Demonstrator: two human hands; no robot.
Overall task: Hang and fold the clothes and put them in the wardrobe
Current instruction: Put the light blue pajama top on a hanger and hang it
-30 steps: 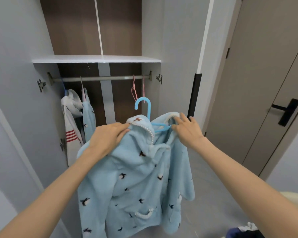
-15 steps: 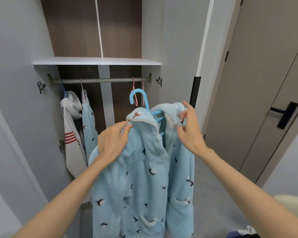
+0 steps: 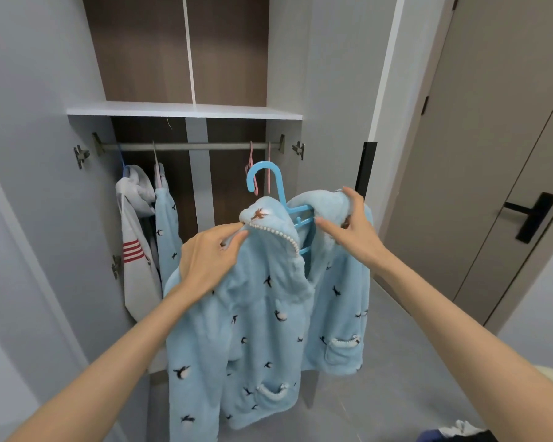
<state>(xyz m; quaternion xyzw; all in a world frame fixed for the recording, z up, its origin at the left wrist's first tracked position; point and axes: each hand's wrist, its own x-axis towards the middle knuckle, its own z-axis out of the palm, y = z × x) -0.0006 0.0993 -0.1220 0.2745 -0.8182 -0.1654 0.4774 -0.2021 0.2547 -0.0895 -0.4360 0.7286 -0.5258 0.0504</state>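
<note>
As it sits on a blue hanger (image 3: 263, 166), the jacket (image 3: 262, 314) is pinched by the left hand (image 3: 208, 260); gripped by the right hand (image 3: 356, 231).

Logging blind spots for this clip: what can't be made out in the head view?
Head view:
- hanger: arms mostly buried under the jacket.
- pink hangers on the rail: lower parts hidden behind the jacket.
- dark clothes, bottom right: cut off by the frame edge.

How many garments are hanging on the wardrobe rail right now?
2: a white red-striped hooded top at the left end, a light-blue bird-print fleece garment right beside it. Others may hide behind them.
</note>
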